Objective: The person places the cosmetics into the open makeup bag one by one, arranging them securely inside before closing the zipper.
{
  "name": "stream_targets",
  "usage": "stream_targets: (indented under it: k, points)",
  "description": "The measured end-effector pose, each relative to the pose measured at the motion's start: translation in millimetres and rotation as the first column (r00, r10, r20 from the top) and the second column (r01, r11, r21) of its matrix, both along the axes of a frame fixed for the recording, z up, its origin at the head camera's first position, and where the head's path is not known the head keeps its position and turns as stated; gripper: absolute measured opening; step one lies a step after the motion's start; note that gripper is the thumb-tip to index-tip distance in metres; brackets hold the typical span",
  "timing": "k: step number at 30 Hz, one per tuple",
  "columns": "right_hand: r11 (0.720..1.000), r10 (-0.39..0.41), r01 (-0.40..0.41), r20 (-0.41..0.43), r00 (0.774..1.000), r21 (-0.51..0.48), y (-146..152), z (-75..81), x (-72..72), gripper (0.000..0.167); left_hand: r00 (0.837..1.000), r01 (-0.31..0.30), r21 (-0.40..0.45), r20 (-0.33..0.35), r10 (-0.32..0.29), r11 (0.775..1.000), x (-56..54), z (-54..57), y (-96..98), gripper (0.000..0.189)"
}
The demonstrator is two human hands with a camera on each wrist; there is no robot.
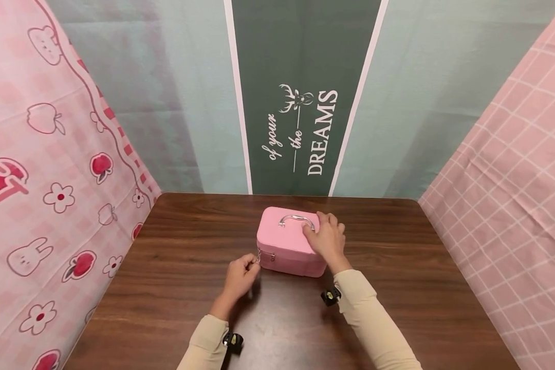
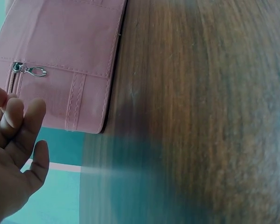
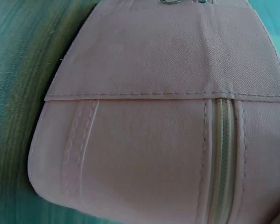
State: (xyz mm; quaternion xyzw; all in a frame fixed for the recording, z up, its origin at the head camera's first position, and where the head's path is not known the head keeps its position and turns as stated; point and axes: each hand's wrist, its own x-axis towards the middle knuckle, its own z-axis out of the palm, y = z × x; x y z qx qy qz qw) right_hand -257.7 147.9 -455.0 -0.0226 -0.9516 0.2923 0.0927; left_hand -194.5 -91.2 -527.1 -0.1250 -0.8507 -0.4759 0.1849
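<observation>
A pink vanity case with a silver carry handle on its lid stands on the wooden table. At its front left corner my left hand pinches a zipper pull with thumb and forefinger; the pull is mostly hidden by the fingertips. A second zipper pull hangs loose on the front, as the left wrist view shows. My right hand holds the right side of the lid, thumb on top near the handle and fingers bent over the edge. The zipper looks closed on the side in the right wrist view.
The brown table reaches back to a green and teal curtain with lettering. Pink printed cloth hangs on the left, and pink checked cloth on the right. A small black camera sits on each wrist.
</observation>
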Motion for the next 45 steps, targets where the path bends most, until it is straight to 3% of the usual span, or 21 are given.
stream_targets:
  k: [6, 12, 16, 20, 26, 30, 34, 40, 45]
  points:
    - [0.983, 0.180, -0.179, -0.007, 0.984, 0.048, 20, -1.1, -4.5, 0.072, 0.998, 0.042, -0.006, 0.053, -0.042, 0.999, 0.6, 2.4, -2.7, 0.027]
    - [0.924, 0.380, -0.378, -0.026, 0.925, 0.052, 37, 3.2, -14.5, 0.067, 0.995, 0.054, -0.031, 0.083, -0.051, 0.998, -0.4, 5.6, -5.6, 0.021]
    - [0.888, 0.456, -0.454, -0.022, 0.890, 0.076, 39, 3.0, -23.3, 0.065, 0.997, 0.042, -0.058, 0.073, -0.038, 0.997, -3.3, 6.0, -7.2, 0.017]
    - [0.873, 0.484, -0.481, -0.024, 0.875, 0.077, 38, -1.6, -29.3, 0.062, 0.999, 0.009, -0.071, 0.053, -0.005, 0.997, -4.2, 4.7, -9.2, 0.015]
    - [0.876, 0.481, -0.479, -0.051, 0.875, 0.047, 36, -6.2, -30.8, 0.058, 1.000, -0.025, -0.054, 0.016, 0.026, 0.998, -2.9, 2.2, -10.6, 0.023]
    - [0.885, 0.465, -0.462, -0.067, 0.883, 0.054, 34, -7.0, -29.6, 0.058, 1.000, 0.015, -0.059, 0.020, -0.014, 0.998, -3.6, 3.5, -9.5, 0.027]
    - [0.911, 0.412, -0.410, -0.093, 0.906, 0.046, 32, -8.1, -25.4, 0.057, 0.998, 0.050, -0.072, 0.026, -0.049, 0.996, -4.4, 8.1, -6.5, 0.027]
    - [0.953, 0.302, -0.303, -0.087, 0.949, 0.004, 26, -9.1, -16.8, 0.059, 0.999, 0.040, -0.100, 0.018, -0.038, 0.994, -5.2, 10.8, -2.3, 0.026]
    - [0.974, 0.225, -0.227, -0.069, 0.972, -0.018, 23, -8.9, -10.7, 0.063, 0.999, 0.043, -0.110, 0.006, -0.043, 0.993, -3.9, 8.8, 3.6, 0.024]
